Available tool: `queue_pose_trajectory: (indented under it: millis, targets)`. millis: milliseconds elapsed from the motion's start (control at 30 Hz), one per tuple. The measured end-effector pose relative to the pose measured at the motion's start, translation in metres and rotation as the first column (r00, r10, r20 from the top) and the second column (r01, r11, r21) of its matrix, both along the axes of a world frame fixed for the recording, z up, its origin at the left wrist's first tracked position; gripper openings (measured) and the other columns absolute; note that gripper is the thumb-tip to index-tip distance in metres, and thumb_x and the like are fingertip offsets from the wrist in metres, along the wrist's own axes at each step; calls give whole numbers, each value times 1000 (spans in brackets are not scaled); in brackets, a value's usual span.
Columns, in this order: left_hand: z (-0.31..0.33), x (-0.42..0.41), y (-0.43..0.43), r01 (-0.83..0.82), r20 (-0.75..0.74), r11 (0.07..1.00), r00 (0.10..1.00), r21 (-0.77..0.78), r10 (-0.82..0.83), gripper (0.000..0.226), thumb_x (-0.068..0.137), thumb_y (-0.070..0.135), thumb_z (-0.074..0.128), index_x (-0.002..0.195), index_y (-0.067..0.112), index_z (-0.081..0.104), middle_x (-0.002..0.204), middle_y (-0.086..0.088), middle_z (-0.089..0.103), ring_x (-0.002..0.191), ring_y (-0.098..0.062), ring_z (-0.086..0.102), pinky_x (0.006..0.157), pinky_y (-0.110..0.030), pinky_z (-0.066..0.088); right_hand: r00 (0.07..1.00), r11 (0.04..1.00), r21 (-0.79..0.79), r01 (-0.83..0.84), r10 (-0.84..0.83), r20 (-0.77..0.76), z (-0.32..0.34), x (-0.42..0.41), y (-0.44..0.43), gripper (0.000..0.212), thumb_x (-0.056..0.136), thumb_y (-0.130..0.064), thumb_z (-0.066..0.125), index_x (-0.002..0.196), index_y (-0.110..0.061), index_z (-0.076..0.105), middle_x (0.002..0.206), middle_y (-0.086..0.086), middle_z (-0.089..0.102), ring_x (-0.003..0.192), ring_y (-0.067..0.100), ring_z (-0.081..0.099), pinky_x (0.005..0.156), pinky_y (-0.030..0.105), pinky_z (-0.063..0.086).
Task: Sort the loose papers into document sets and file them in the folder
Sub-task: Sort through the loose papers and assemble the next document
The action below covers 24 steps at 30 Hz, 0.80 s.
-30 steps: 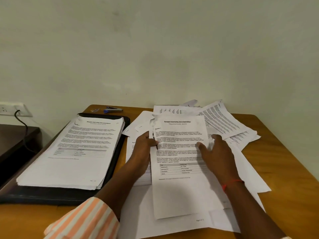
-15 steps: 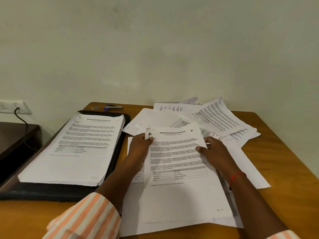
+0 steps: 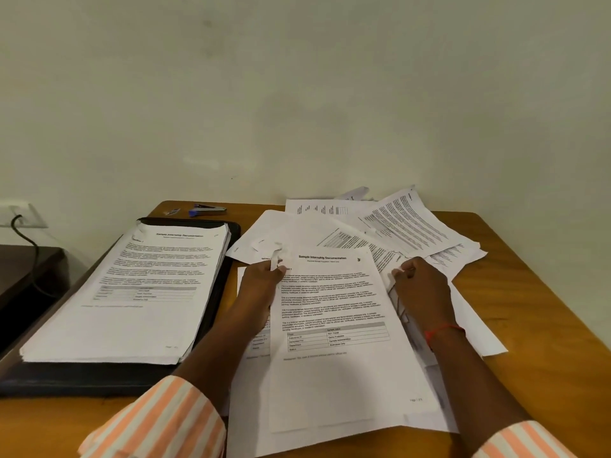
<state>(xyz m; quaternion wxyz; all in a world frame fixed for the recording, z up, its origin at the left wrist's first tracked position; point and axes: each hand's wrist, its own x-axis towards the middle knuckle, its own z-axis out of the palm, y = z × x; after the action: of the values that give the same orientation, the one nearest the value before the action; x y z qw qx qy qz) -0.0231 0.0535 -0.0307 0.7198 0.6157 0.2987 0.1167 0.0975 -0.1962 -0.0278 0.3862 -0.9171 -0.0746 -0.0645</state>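
Observation:
A printed set headed "Sample Internship Documentation" [image 3: 337, 325] lies in front of me on the wooden table [image 3: 529, 309]. My left hand [image 3: 261, 285] pinches its upper left corner. My right hand [image 3: 423, 285] grips its right edge with curled fingers. Loose printed papers [image 3: 406, 223] are scattered beyond and under it. On the left, a black folder [image 3: 228, 279] lies open with a thick stack of filed papers [image 3: 132, 292] on it.
A blue and silver stapler [image 3: 208, 210] lies at the table's far edge, with a small metal item [image 3: 172, 211] beside it. A dark side table [image 3: 26, 269] stands at the left, below a wall socket with a black cable [image 3: 23, 233].
The held set has slid toward me and slightly left. My right hand's fingers have curled onto its right edge. My left hand keeps its pinch on the corner.

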Motion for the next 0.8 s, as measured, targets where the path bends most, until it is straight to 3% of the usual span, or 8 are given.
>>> queue_pose_trajectory:
  millis: [133,300,467,633,800]
  targets:
    - [0,1,0,-8,-8,1000,1000,3,8,15,104,17,57,109,13,70,100,-8,78,91,-32,76,88,-57,59,998,998,55,-15,18,-54,1,-2,1,30,93,-27,70,115,-9,61,111,11,69,105,28,64,93,37,49]
    - [-2,1,1,-2,17,1000,1000,9,1,16,104,15,56,107,14,71,99,-7,79,92,-32,76,89,-56,59,997,989,142,-31,40,-59,3,-6,5,28,94,-19,69,117,-9,58,90,4,66,93,25,64,82,30,45]
    - [-3,2,0,5,10,1000,1000,17,-5,16,104,17,56,112,14,70,101,-7,78,92,-32,76,88,-55,59,998,979,205,12,2,-70,2,-1,1,34,95,-17,67,125,-10,52,109,13,70,100,28,66,88,33,51]
    - [-3,2,0,4,6,999,1000,35,-4,19,105,17,56,116,12,70,99,-6,79,89,-29,77,87,-52,60,995,973,232,19,3,-97,0,-1,1,36,91,-14,73,121,-10,55,103,14,70,101,30,66,95,41,53]
    - [-2,3,0,40,-45,998,998,56,-37,21,104,19,56,119,12,69,104,-7,78,92,-31,76,89,-55,59,996,967,255,15,9,-94,1,-2,3,54,82,-18,83,126,-8,52,124,14,66,112,30,64,91,33,49]
